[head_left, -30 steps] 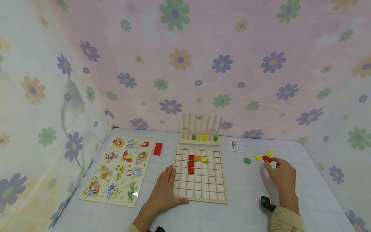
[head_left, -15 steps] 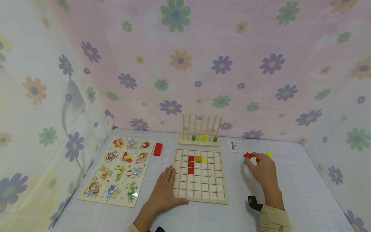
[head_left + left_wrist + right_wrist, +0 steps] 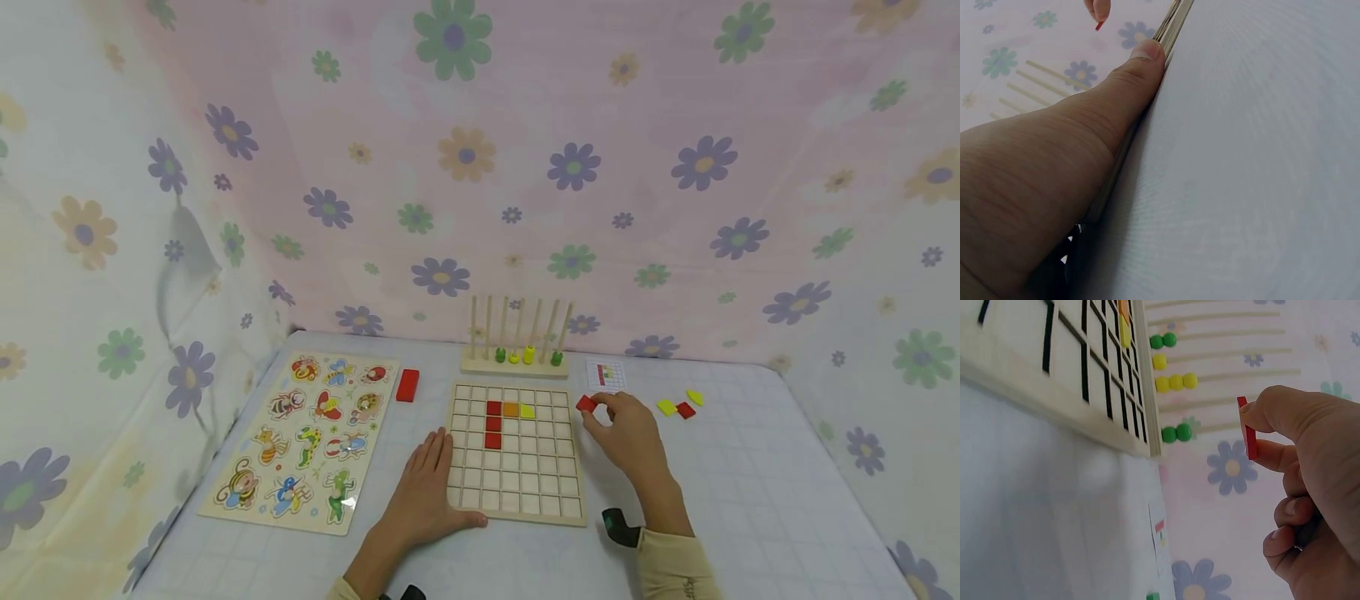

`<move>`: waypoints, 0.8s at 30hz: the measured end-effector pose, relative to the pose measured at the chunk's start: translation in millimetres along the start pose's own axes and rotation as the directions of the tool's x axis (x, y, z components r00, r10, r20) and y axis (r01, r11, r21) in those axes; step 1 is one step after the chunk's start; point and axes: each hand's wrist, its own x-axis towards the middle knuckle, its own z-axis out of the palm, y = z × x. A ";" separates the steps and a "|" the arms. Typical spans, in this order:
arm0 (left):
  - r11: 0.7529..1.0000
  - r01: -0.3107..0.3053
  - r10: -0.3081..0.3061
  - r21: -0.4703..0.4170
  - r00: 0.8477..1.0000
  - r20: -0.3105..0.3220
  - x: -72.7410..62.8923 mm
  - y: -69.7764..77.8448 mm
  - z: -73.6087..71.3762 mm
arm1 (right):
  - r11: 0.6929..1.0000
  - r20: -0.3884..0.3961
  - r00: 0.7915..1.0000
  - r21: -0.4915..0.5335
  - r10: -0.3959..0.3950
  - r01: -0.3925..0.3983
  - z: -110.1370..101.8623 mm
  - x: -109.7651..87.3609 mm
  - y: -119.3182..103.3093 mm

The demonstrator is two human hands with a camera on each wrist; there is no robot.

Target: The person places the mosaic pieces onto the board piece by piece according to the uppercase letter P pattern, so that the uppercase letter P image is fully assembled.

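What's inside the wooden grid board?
Three red tiles in a column, an orange piece and yellow piece right of the top one. Cells beneath them are covered; the left hand hides part of the board.

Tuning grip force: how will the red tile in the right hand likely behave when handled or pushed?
The red tile looks stiff: no bend shows where the right hand pinches it. Probably light, being thin edge-on. Its flat faces suggest sliding rather than rolling.

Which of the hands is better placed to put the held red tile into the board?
Right, probably: the right hand pinches the red tile, beside the board's right edge in the head view. The left hand rests against the opposite edge, no tile showing.
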 end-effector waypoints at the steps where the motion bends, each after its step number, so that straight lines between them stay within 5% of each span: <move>1: 1.000 0.000 0.000 -0.002 1.000 0.000 0.0 0.0 0.0 | 1.000 0.005 1.000 0.006 -0.010 0.010 2.2 -0.5 -3.4; 24: 1.000 -0.006 0.006 -0.002 1.000 -0.011 -0.7 0.7 -1.0 | 0.968 0.132 0.960 0.056 -0.249 0.244 43.3 -15.6 -79.7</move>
